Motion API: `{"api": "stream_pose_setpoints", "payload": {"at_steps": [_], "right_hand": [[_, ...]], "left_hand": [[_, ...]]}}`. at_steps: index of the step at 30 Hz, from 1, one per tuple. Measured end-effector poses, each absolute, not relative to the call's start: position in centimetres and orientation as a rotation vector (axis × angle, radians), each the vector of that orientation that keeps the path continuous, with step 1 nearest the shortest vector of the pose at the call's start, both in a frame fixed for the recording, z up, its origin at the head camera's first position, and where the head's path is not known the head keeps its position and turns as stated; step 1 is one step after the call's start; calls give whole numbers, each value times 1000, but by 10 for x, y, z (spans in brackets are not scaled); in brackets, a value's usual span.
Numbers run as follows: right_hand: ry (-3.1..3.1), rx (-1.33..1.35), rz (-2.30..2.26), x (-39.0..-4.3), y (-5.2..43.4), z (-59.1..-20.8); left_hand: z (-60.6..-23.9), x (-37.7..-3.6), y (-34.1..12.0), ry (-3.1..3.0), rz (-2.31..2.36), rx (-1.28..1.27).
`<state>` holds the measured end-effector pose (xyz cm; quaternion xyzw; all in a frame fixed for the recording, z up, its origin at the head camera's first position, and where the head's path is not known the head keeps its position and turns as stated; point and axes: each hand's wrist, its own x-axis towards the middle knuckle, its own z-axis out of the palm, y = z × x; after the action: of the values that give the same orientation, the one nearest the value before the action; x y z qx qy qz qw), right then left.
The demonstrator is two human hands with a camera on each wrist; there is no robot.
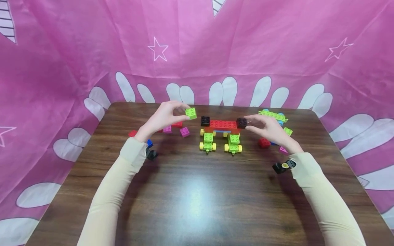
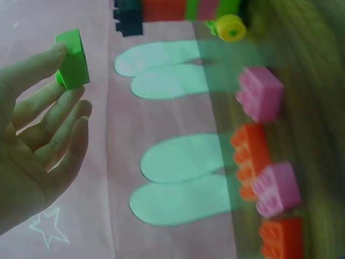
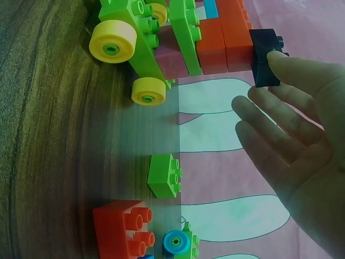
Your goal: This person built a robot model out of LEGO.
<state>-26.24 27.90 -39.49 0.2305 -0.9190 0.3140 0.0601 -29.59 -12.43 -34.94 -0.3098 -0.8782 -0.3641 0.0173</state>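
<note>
My left hand pinches a lime-green brick between thumb and fingertips, up in the air left of a brick build. In the left wrist view that brick is tilted on its side. The build has a row of red bricks across the top, above green wheeled bases with yellow wheels. A black brick sits at its left end. At the right end, my right hand pinches another black brick, which sits against the red brick in the right wrist view.
Pink bricks and red bricks lie left of the build. Right of it are a red brick, a green brick and a green base with blue wheels. A pink curtain hangs behind the table.
</note>
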Motion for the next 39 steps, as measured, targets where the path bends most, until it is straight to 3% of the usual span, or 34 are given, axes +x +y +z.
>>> {"api": "stream_pose_setpoints", "payload": {"at_steps": [17,39], "right_hand": [[-2798,692,937,-262,281,-395],[-2802,700,930,-262,280,-394]], "left_hand": [[-332,-307,-56,-2754,-1044,-1165],[-358,-307,-21,-2872,-806,-1191]]}}
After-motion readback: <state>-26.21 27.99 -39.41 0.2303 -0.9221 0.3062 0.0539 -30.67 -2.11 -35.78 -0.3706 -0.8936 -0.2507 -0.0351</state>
